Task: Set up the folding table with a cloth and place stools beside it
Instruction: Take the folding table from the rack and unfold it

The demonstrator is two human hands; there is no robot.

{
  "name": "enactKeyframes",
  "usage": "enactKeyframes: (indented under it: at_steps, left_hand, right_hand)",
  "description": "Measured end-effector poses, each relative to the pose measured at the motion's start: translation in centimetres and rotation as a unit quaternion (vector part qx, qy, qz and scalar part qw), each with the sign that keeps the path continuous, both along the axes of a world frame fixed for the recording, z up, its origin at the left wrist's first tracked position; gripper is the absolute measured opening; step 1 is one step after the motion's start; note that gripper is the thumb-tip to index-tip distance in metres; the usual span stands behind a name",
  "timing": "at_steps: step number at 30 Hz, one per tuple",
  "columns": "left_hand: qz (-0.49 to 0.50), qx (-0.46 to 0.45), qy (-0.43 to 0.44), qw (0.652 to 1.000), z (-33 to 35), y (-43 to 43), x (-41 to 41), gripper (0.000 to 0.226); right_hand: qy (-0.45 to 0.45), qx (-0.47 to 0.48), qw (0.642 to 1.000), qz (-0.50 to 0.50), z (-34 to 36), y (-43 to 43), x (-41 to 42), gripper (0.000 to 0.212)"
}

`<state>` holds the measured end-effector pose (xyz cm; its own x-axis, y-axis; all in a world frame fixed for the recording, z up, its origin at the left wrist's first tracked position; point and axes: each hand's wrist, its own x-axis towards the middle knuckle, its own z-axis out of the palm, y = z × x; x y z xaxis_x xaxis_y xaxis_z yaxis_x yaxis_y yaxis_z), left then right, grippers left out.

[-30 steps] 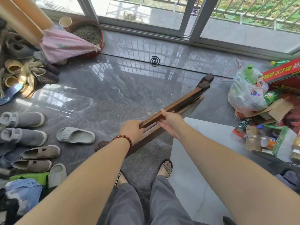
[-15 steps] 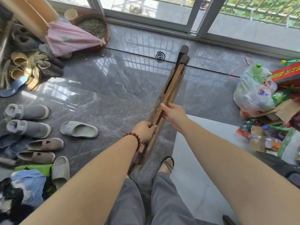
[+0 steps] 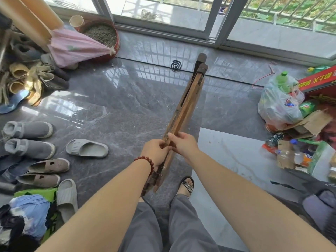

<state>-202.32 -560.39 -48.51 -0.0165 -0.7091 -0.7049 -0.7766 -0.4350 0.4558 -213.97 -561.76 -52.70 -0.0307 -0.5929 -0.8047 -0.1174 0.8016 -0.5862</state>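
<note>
I am watching left hand (image 3: 156, 151) and right hand (image 3: 184, 146) clasping the folded brown wooden frame (image 3: 189, 104) mid-frame; unfolding, cloth, stools remaining.

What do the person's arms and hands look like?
No sleeves are in view. Behind the left hand, the wrist wears a bracelet of round dark-red beads. The right hand and its wrist wear nothing; no gloves or rings show.

There are two hands, a left hand (image 3: 156, 151) and a right hand (image 3: 183, 144), on one folded wooden frame (image 3: 187, 106). The floor carries two grey boots (image 3: 27, 129), two beige slip-ons (image 3: 49, 165), two pale slides (image 3: 87, 148), one mosquito coil (image 3: 176, 66), one pink umbrella (image 3: 76, 48), one paper cup (image 3: 76, 20) and one white plastic bag (image 3: 278, 104).
</note>
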Motion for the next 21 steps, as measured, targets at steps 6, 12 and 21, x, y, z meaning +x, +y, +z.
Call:
enactKeyframes:
  at_steps: [6, 12, 21]
  left_hand:
    - [-0.037, 0.038, 0.012, 0.999, -0.2, -0.6, 0.1, 0.032]
    - [0.039, 0.069, 0.083, 0.993, -1.4, -0.1, 0.8, 0.031]
    - [0.12, 0.059, 0.125, 0.983, -2.0, 1.1, 1.2, 0.03]
  right_hand:
    - [0.041, 0.008, 0.999, -0.024, -0.3, 0.4, 0.0, 0.027]
    - [0.144, 0.027, 0.989, 0.012, 1.3, -0.6, 0.1, 0.036]
    - [0.03, 0.054, 0.992, -0.11, 0.4, 0.1, 0.5, 0.032]
